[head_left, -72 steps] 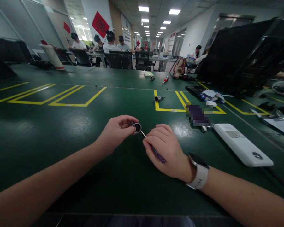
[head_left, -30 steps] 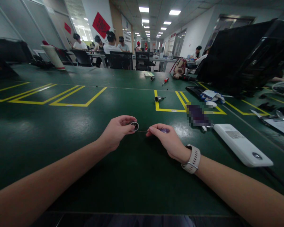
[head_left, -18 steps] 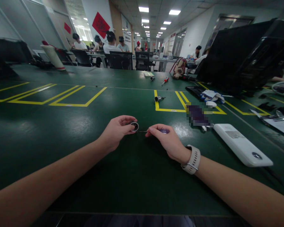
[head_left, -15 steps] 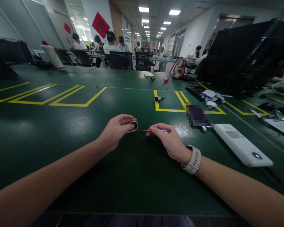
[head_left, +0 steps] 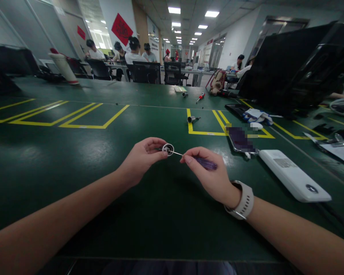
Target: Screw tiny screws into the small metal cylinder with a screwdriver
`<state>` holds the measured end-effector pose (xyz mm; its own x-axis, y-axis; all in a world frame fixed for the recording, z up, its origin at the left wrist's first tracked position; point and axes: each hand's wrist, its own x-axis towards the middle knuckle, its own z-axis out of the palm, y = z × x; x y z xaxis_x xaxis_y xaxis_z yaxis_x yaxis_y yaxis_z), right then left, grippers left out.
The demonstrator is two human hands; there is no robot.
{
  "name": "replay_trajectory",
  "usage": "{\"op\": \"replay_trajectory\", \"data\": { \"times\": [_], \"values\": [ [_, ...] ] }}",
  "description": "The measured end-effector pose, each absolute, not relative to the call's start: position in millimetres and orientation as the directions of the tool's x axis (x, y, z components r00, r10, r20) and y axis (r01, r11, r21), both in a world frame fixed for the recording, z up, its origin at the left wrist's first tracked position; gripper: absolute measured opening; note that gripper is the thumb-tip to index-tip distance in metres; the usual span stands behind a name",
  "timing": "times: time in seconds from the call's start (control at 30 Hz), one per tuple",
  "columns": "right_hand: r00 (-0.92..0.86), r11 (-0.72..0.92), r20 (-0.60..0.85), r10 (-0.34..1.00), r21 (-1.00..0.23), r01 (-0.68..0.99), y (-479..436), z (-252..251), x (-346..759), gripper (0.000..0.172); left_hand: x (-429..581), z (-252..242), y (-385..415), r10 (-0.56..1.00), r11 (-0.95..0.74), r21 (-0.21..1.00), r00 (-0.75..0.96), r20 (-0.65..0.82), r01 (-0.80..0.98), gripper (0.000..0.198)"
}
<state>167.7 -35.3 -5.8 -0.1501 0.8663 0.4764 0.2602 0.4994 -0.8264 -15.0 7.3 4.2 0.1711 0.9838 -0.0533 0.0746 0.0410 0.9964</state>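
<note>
My left hand point(head_left: 141, 158) pinches a small round metal part point(head_left: 168, 149) between thumb and fingers, its open ring-shaped end turned toward the right. In my right hand point(head_left: 208, 173) is a screwdriver point(head_left: 206, 163) with a translucent purple handle and a thin metal shaft. The shaft points left and its tip reaches into the opening of the metal part; exactly what it touches inside is too small to make out. Both hands are held above the green table point(head_left: 149, 225). A pale watch strap circles my right wrist.
A similar metal part point(head_left: 192, 119) lies ahead by yellow tape, another small one point(head_left: 184, 94) farther back near a red screwdriver point(head_left: 200, 97). Right of my hand are a phone point(head_left: 240, 139) and a white power bank point(head_left: 294, 175). Several people sit at desks behind.
The screwdriver tip has gone into the metal part's opening, which is turned more toward me. My right hand has shifted slightly right and down, tilting the screwdriver.
</note>
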Motion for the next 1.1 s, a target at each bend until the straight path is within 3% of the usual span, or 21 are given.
{"op": "replay_trajectory", "data": {
  "times": [0.33,0.7,1.1],
  "values": [
    [-0.184,0.609,0.593,0.784,-0.678,0.413,-37,-8,164,0.009,-12,8,3,0.981,-0.04,0.989,0.194,0.012,0.145,0.023],
    [-0.277,0.712,0.674,0.685,-0.538,0.451,-43,-8,159,0.008,-11,8,1,0.991,-0.083,0.972,0.125,0.056,0.218,0.021],
    [-0.397,0.751,0.665,0.633,-0.404,0.522,-46,-7,158,0.011,-9,8,1,0.994,-0.061,0.975,0.103,0.04,0.212,0.018]
  ]
}}
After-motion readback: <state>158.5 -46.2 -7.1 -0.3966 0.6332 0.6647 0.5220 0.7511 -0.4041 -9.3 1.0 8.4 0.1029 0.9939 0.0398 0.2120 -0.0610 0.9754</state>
